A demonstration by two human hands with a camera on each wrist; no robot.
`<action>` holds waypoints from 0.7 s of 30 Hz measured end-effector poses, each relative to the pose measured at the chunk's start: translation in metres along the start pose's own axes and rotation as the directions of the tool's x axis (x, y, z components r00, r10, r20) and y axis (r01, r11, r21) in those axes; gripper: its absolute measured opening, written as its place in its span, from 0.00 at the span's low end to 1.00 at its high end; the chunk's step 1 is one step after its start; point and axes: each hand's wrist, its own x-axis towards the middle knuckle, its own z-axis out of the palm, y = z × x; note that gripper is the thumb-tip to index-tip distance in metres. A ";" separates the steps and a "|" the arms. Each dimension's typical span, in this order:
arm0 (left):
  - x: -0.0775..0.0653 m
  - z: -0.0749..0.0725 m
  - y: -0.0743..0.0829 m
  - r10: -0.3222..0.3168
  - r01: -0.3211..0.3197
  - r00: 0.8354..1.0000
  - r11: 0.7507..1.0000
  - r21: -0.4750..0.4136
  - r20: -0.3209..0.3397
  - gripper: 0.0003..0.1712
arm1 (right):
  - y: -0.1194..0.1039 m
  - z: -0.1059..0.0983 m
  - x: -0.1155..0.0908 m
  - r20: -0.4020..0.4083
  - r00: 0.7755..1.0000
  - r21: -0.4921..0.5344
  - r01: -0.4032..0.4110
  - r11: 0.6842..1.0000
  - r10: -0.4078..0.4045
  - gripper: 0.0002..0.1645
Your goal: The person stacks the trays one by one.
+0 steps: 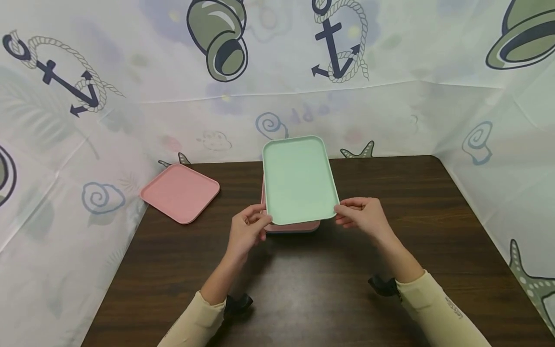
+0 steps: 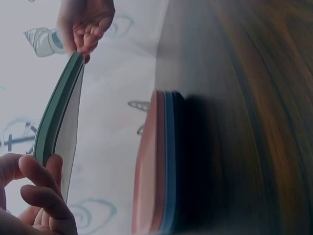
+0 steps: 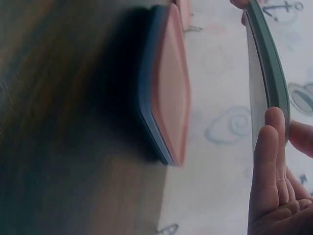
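Note:
Both hands hold a mint-green rectangular tray [image 1: 300, 180] in the air, one at each near corner. My left hand [image 1: 247, 230] pinches its near left corner between thumb and fingers. At the near right corner, my right hand [image 1: 363, 214] grips the rim the same way. Below the raised tray lies a stack with a pink tray [image 1: 295, 227] on top and a blue tray [image 2: 169, 161] under it. The wrist views show a gap between the green tray and this stack. Most of the stack is hidden by the green tray in the head view.
Another pink tray [image 1: 180, 193] lies turned at an angle near the table's far left edge. The dark wood table [image 1: 321, 299] meets a white printed cloth [image 1: 390, 115] along its back and sides. Black straps [image 1: 383, 285] circle both wrists.

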 end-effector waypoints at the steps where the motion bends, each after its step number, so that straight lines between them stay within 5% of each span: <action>1: 0.002 -0.004 -0.004 0.001 -0.001 1.000 1.000 0.011 -0.008 0.20 | 0.002 0.003 0.001 0.009 1.000 0.005 -0.003 1.000 0.003 0.22; 7: 0.007 -0.019 -0.010 0.036 -0.033 0.999 0.994 0.106 -0.028 0.17 | 0.014 0.017 0.005 0.032 0.999 0.001 -0.040 0.999 0.040 0.21; 15: 0.013 -0.027 -0.006 -0.024 0.030 0.999 0.982 0.185 -0.033 0.16 | 0.030 0.027 0.015 0.032 0.997 0.014 -0.077 0.997 0.077 0.19; 21: 0.023 -0.032 -0.022 -0.019 0.027 0.999 0.978 0.207 -0.041 0.16 | 0.037 0.032 0.018 0.036 0.996 0.024 -0.086 0.996 0.085 0.19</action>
